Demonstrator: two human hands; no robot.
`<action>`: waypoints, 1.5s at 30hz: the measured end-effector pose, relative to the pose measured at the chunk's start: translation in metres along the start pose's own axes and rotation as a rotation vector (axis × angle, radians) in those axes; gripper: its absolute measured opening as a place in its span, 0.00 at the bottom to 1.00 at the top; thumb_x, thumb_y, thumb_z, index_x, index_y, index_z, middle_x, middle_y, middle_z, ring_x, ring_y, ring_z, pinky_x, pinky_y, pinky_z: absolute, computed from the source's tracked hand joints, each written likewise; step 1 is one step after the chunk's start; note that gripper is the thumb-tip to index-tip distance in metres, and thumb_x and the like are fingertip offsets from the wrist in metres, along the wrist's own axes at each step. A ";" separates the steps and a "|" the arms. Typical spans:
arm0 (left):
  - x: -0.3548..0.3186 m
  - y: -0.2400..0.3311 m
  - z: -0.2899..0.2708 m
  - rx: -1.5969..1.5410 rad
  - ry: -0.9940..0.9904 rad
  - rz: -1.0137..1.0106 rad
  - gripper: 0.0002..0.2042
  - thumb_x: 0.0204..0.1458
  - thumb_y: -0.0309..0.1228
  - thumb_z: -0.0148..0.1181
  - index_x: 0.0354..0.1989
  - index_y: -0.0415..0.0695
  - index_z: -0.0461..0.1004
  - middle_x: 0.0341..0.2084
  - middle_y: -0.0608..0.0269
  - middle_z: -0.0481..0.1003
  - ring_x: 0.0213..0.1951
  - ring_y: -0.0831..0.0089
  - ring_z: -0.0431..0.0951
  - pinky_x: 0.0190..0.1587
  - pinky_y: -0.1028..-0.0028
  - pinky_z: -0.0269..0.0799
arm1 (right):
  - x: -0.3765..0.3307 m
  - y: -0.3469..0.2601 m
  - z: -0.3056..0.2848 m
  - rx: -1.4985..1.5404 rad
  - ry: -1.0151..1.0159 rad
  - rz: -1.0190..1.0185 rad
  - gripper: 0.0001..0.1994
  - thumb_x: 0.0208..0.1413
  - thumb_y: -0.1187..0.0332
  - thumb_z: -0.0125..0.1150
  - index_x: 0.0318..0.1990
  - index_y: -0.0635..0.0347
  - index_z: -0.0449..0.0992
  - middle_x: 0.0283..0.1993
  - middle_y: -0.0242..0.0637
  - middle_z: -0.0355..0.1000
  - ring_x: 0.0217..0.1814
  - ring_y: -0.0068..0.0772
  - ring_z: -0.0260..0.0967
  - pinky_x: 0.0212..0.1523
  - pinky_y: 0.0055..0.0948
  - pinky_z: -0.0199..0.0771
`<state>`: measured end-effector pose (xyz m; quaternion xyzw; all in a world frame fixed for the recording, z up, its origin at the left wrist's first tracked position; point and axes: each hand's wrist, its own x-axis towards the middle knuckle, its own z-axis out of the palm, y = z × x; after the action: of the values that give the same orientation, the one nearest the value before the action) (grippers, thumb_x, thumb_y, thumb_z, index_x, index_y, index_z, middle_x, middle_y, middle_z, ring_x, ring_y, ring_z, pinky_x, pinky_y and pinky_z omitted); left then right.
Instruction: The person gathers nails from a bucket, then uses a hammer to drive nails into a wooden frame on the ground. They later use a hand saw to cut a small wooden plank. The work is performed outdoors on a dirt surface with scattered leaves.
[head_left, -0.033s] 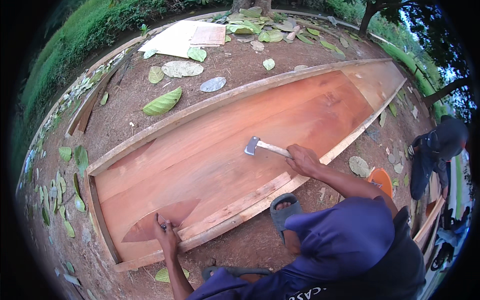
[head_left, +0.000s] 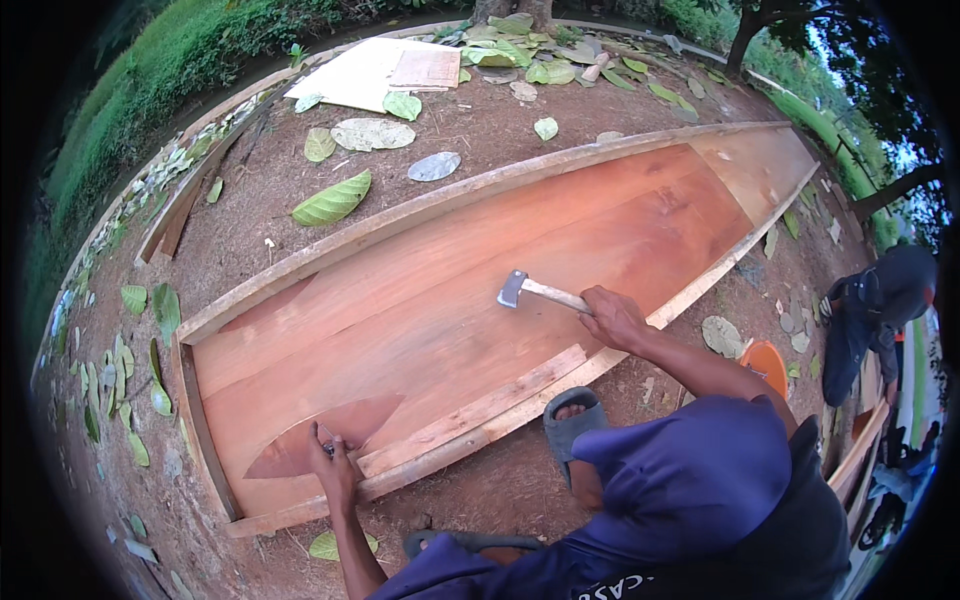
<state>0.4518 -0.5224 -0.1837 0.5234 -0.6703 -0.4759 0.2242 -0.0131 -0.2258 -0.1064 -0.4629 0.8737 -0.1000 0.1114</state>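
Note:
My right hand (head_left: 613,318) grips the wooden handle of a small hatchet (head_left: 540,291). Its grey head hangs over the reddish plywood panel (head_left: 470,270) of a long, tapered wooden frame, and its blade points left. Low at the near left corner, my left hand (head_left: 336,465) is partly closed over a darker, pointed patch of wood (head_left: 290,450), index finger reaching forward. Something small and dark shows between those fingers, too small to name. Close to that hand, a rough wooden strip (head_left: 480,410) lies along the near edge beam (head_left: 450,445).
My sandalled foot (head_left: 572,420) is beside the near beam. An orange bucket (head_left: 765,365) stands to the right. Farther right, another person (head_left: 870,310) crouches near boards. Large leaves (head_left: 332,199) and a white sheet (head_left: 345,75) lie on the soil beyond the frame.

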 end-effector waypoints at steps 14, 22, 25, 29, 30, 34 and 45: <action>0.006 0.008 -0.002 -0.111 0.189 -0.017 0.22 0.63 0.22 0.52 0.66 0.37 0.62 0.27 0.60 0.74 0.31 0.73 0.77 0.37 0.71 0.74 | 0.000 -0.111 0.026 0.081 -0.515 -0.426 0.29 0.61 0.54 0.60 0.62 0.67 0.70 0.62 0.55 0.69 0.68 0.54 0.64 0.68 0.46 0.61; 0.004 0.012 -0.004 -0.076 0.249 0.035 0.21 0.63 0.26 0.54 0.64 0.37 0.63 0.26 0.54 0.77 0.30 0.67 0.79 0.37 0.66 0.75 | 0.010 -0.112 0.040 0.212 -0.615 -0.350 0.31 0.58 0.51 0.63 0.62 0.64 0.71 0.61 0.53 0.72 0.65 0.54 0.68 0.67 0.46 0.64; 0.001 0.011 -0.006 -0.081 0.236 -0.006 0.21 0.63 0.26 0.54 0.65 0.38 0.63 0.26 0.54 0.76 0.31 0.67 0.79 0.38 0.66 0.75 | 0.011 -0.126 0.033 0.174 -0.656 -0.341 0.31 0.57 0.51 0.65 0.61 0.63 0.72 0.60 0.52 0.73 0.64 0.54 0.68 0.66 0.46 0.65; 0.003 0.015 -0.002 -0.136 0.248 -0.006 0.21 0.63 0.25 0.53 0.65 0.37 0.63 0.26 0.56 0.76 0.31 0.69 0.79 0.39 0.68 0.75 | 0.011 -0.119 0.035 0.206 -0.669 -0.284 0.31 0.56 0.50 0.65 0.61 0.62 0.72 0.60 0.51 0.73 0.64 0.54 0.68 0.66 0.46 0.64; 0.001 0.017 -0.002 -0.160 0.248 -0.033 0.21 0.63 0.25 0.53 0.65 0.37 0.63 0.26 0.57 0.76 0.31 0.70 0.78 0.39 0.68 0.75 | 0.011 -0.115 0.037 0.213 -0.655 -0.300 0.31 0.56 0.50 0.64 0.61 0.62 0.72 0.60 0.51 0.73 0.64 0.53 0.68 0.65 0.46 0.65; 0.003 0.017 -0.003 -0.184 0.308 -0.098 0.21 0.64 0.25 0.52 0.64 0.36 0.62 0.27 0.60 0.76 0.31 0.72 0.78 0.38 0.70 0.74 | 0.006 -0.104 0.041 0.146 -0.454 -0.435 0.28 0.57 0.51 0.64 0.59 0.63 0.74 0.56 0.50 0.75 0.60 0.53 0.71 0.61 0.48 0.67; 0.003 0.026 -0.012 -0.392 0.481 -0.151 0.21 0.66 0.27 0.49 0.67 0.39 0.58 0.27 0.65 0.74 0.22 0.83 0.66 0.22 0.78 0.61 | 0.014 -0.086 0.012 0.781 -0.221 0.127 0.25 0.66 0.53 0.59 0.55 0.69 0.75 0.43 0.40 0.77 0.47 0.34 0.75 0.51 0.35 0.73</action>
<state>0.4480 -0.5297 -0.1565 0.6160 -0.4530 -0.4738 0.4368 0.0505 -0.2862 -0.0954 -0.3388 0.7797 -0.3666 0.3779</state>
